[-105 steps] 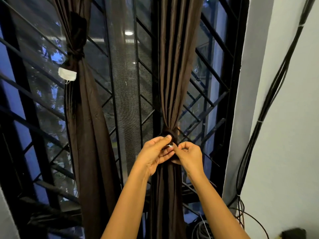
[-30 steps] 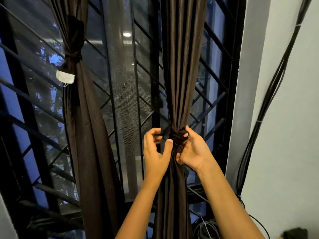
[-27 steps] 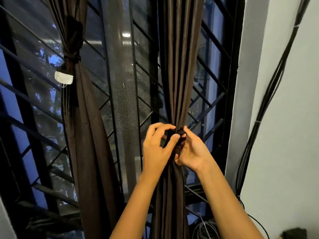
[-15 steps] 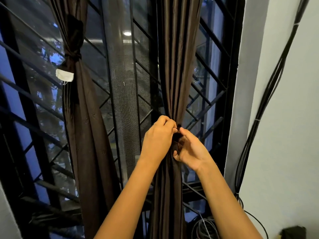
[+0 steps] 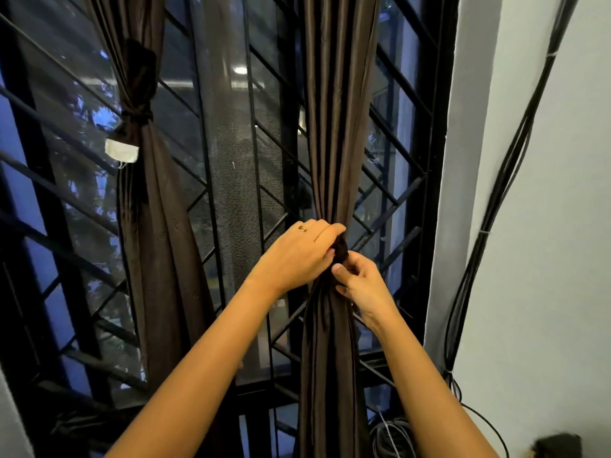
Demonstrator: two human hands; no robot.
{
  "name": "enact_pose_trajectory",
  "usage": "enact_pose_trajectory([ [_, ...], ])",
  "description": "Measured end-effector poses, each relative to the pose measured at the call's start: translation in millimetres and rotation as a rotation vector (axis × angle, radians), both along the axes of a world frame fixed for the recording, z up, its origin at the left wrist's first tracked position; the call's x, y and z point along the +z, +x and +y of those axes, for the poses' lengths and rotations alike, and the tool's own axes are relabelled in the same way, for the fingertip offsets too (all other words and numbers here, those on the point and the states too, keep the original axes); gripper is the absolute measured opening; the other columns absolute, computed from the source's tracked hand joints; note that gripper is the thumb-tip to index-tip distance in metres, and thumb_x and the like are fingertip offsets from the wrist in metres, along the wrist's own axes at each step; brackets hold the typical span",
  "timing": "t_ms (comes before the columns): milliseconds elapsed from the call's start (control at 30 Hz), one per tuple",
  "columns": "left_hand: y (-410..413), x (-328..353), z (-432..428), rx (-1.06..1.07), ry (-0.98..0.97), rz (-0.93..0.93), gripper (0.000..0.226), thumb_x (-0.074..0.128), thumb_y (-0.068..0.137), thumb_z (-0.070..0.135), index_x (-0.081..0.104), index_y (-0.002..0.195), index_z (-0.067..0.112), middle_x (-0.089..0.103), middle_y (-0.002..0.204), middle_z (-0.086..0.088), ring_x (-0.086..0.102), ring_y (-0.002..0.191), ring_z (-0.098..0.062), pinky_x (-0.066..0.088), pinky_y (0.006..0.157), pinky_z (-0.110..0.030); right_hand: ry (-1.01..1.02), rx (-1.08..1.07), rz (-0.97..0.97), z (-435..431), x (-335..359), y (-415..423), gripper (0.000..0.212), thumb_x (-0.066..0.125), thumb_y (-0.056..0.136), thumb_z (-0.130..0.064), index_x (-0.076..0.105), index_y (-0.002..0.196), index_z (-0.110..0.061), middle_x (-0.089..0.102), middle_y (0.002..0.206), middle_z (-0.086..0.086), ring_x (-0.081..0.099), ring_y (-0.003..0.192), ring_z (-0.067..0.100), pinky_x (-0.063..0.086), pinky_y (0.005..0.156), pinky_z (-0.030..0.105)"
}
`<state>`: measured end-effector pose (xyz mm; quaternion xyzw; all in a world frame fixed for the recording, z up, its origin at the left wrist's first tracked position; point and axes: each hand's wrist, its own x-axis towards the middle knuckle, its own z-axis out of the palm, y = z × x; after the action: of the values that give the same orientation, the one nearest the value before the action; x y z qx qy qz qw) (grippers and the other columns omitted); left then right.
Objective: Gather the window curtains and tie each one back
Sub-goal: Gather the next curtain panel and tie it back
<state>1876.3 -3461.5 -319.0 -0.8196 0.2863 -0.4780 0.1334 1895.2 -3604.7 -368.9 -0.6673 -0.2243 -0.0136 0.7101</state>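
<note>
Two dark brown curtains hang in front of a barred window. The left curtain [image 5: 155, 200] is bunched and bound high up by a dark tie [image 5: 137, 114] with a white tag below it. The right curtain [image 5: 337, 120] is gathered into a narrow column at mid height, where a dark tie-back [image 5: 341, 249] wraps it. My left hand [image 5: 297, 252] curls over the tie-back from the left, a ring on one finger. My right hand [image 5: 362, 285] pinches the tie-back and folds from the right, just below. The knot itself is mostly hidden by my fingers.
A black metal window grille [image 5: 393, 206] with diagonal bars and a mesh screen [image 5: 228, 180] stands behind the curtains. On the white wall at the right, a bundle of black cables [image 5: 496, 206] runs down to coiled wire [image 5: 390, 434] near the floor.
Both hands have stayed on the right curtain's tie-back. My left hand has moved from an open pinch at the side to curling over the top of it; my right hand has slipped slightly lower.
</note>
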Motion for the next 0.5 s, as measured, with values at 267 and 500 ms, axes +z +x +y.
enact_pose_trajectory([
  [267, -7.0, 19.6, -2.6, 0.074, 0.126, -0.107, 0.014, 0.052, 0.084, 0.005, 0.061, 0.093, 0.011, 0.059, 0.088, -0.007, 0.057, 0.067, -0.025, 0.044, 0.061, -0.035, 0.072, -0.12, -0.01, 4.0, -2.0, 3.2, 0.017, 0.059, 0.09, -0.003, 0.06, 0.076, -0.013, 0.04, 0.066, 0.001, 0.038, 0.063, 0.016, 0.032, 0.059, 0.029],
  [500, -10.1, 12.7, -3.8, -0.011, -0.176, -0.196, 0.016, 0.052, 0.089, 0.004, 0.053, 0.103, 0.01, 0.063, 0.101, -0.007, 0.062, 0.076, -0.023, 0.05, 0.062, -0.034, 0.034, -0.312, -0.128, 0.4, -11.8, 8.3, 0.019, 0.069, 0.085, -0.026, 0.059, 0.068, -0.024, 0.049, 0.057, -0.011, 0.051, 0.064, 0.015, 0.054, 0.075, 0.049],
])
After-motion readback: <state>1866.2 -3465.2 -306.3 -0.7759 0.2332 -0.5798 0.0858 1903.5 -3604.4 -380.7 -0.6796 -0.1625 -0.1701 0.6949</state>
